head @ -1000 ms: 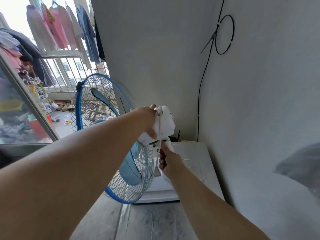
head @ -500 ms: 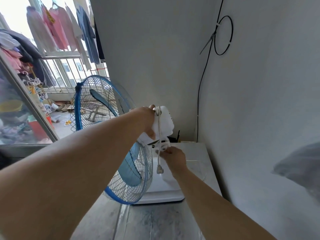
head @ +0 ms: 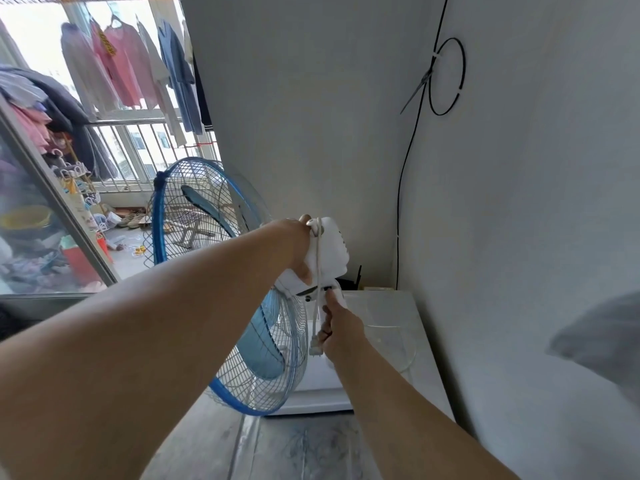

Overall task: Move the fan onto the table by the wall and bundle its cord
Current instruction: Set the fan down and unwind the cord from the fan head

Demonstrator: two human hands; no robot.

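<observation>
The fan [head: 207, 237] has a blue-rimmed wire cage, blue blades and a white motor housing [head: 332, 247]. It stands on a white base on the table [head: 422, 344] by the wall. My left hand [head: 294, 247] grips the top of the motor housing, pinning the white cord [head: 317, 271] over it. The cord hangs down the back of the housing. My right hand [head: 337, 327] is closed around the fan's neck below the housing, right beside the cord's plug [head: 316, 348], which dangles at my fingers.
A black cable [head: 405, 188] runs down the right wall, with a tied loop higher up. A glass door frame [head: 59, 209] stands at left; beyond it hang clothes [head: 131, 71] on a balcony with railing. A grey blurred shape [head: 602, 334] intrudes at right.
My right hand dropped from just under the housing to lower on the neck, beside the hanging plug. My left hand has stayed on top of the housing.
</observation>
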